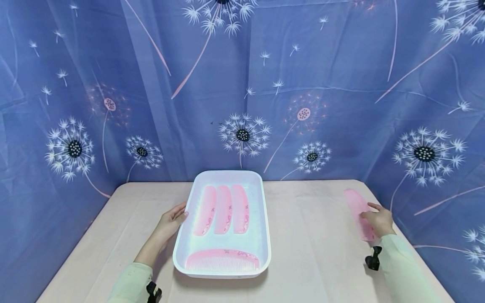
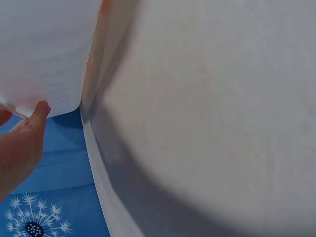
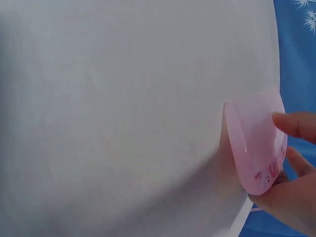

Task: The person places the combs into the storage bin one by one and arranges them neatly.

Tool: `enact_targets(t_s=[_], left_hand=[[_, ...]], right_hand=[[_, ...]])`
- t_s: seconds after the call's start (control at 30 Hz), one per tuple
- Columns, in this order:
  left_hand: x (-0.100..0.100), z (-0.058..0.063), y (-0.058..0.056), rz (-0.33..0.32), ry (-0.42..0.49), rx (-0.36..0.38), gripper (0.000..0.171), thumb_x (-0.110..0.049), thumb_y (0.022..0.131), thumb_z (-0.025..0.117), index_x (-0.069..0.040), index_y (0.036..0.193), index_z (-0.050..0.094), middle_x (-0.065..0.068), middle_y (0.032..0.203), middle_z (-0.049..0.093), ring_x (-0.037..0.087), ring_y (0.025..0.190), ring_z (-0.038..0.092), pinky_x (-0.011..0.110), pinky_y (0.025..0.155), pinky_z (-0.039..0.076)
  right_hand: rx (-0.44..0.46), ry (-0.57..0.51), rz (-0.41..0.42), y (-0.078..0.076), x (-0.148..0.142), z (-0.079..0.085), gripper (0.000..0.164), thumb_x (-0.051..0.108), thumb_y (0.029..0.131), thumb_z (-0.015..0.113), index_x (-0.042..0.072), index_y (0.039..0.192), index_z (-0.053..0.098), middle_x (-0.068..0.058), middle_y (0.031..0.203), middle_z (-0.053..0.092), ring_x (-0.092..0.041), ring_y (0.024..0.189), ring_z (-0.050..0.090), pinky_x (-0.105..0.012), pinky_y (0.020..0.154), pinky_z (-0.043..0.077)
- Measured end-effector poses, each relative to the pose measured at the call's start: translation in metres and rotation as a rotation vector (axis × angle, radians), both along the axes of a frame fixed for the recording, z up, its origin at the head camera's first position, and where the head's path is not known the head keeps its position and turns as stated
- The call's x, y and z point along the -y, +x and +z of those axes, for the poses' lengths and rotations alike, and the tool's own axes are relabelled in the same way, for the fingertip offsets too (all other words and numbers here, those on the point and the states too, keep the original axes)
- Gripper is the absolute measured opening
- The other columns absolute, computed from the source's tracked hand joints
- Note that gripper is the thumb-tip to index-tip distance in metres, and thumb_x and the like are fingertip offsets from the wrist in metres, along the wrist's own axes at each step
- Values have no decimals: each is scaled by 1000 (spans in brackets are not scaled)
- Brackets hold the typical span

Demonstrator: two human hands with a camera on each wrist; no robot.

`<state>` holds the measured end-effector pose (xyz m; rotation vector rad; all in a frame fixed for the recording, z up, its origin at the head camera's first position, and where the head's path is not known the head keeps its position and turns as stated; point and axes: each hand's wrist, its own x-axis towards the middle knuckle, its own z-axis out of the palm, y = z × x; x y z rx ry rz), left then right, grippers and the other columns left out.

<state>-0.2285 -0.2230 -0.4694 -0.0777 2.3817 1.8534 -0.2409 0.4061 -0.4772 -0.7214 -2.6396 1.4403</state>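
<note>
A white tray [image 1: 267, 235] stands at the middle of the table. Three pink combs lie upright side by side in it, the middle comb [image 1: 224, 209] among them, and a further pink comb [image 1: 222, 260] lies crosswise along its near end. My left hand [image 1: 171, 223] grips the tray's left edge; in the left wrist view, its thumb and fingers [image 2: 40, 111] are at a corner of the white wall. Over at the table's right side, my right hand [image 1: 380, 219] holds another pink comb [image 1: 357, 206] by its right edge. That comb [image 3: 254, 133] has a printed pattern near one end in the right wrist view.
The table [image 1: 307, 235] has a pale cloth. Blue curtains [image 1: 242, 84] with dandelion prints rise behind it and on both sides. Black bows [image 1: 373, 257] sit at the sleeve cuffs.
</note>
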Motion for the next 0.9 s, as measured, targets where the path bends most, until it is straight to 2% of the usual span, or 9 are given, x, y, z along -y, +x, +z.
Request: enact_targets(t_s=[0.07, 0.13, 0.2, 0.33, 0.5, 0.6, 0.77, 0.83, 0.9], left_hand=[[0, 0, 0, 1, -2, -1, 52, -18, 101, 50, -4, 148, 33, 19, 149, 37, 34, 138, 35, 40, 112, 35], [-1, 0, 0, 2, -4, -1, 53, -18, 101, 50, -4, 148, 33, 19, 149, 37, 34, 138, 35, 40, 112, 35], [-1, 0, 0, 1, -7, -2, 53, -18, 101, 50, -4, 148, 33, 19, 150, 37, 34, 138, 35, 41, 113, 35], [-1, 1, 1, -5, -5, -5, 52, -17, 101, 49, -4, 149, 32, 19, 150, 37, 34, 138, 35, 41, 113, 34], [-1, 2, 1, -5, -1, -7, 51, -16, 101, 48, -4, 149, 32, 19, 150, 37, 34, 138, 35, 40, 113, 34], [-1, 2, 0, -6, -8, -6, 52, -16, 101, 48, -4, 149, 32, 19, 150, 36, 34, 138, 35, 40, 113, 34], [-1, 2, 0, -10, -7, -5, 51, -16, 101, 48, -4, 149, 32, 19, 150, 36, 34, 138, 35, 41, 113, 34], [-1, 2, 0, -10, -7, -5, 51, -16, 101, 47, -4, 149, 32, 19, 150, 36, 34, 138, 35, 41, 113, 34], [-1, 2, 1, -9, -9, -3, 52, -15, 101, 48, -4, 149, 31, 20, 150, 36, 35, 138, 35, 41, 113, 34]], right_hand=[[-20, 7, -7, 1, -1, -1, 65, 8, 83, 58, -10, 141, 37, -13, 76, 62, -13, 54, 50, -26, 45, 46], [-39, 25, -8, 2, -2, -1, 61, 8, 83, 54, -11, 139, 39, -4, 66, 56, -11, 48, 48, -26, 42, 45], [-51, 29, -16, 3, -3, 0, 59, 9, 83, 52, -11, 138, 41, -9, 70, 56, -11, 49, 49, -26, 42, 46], [-66, 20, -23, 2, -5, 3, 59, 12, 84, 54, -9, 138, 42, -23, 100, 55, -10, 58, 51, -25, 46, 47], [-44, -90, -4, 0, -4, 10, 62, 13, 87, 56, -4, 143, 38, -3, 68, 47, -7, 52, 43, -23, 46, 42], [-32, -113, 35, 0, -1, 15, 62, 15, 90, 57, -3, 145, 36, 4, 65, 38, -6, 56, 40, -23, 49, 39], [-43, -91, 105, -2, 10, 24, 61, 19, 93, 56, -3, 145, 34, -19, 114, 47, -12, 79, 43, -18, 60, 40], [-29, -115, 130, -5, 14, 28, 61, 21, 94, 56, -1, 147, 32, -24, 141, 35, -16, 95, 42, -15, 67, 40], [-18, -157, 161, -7, 17, 32, 62, 23, 95, 55, 1, 148, 30, -23, 153, 22, -22, 108, 38, -15, 73, 39]])
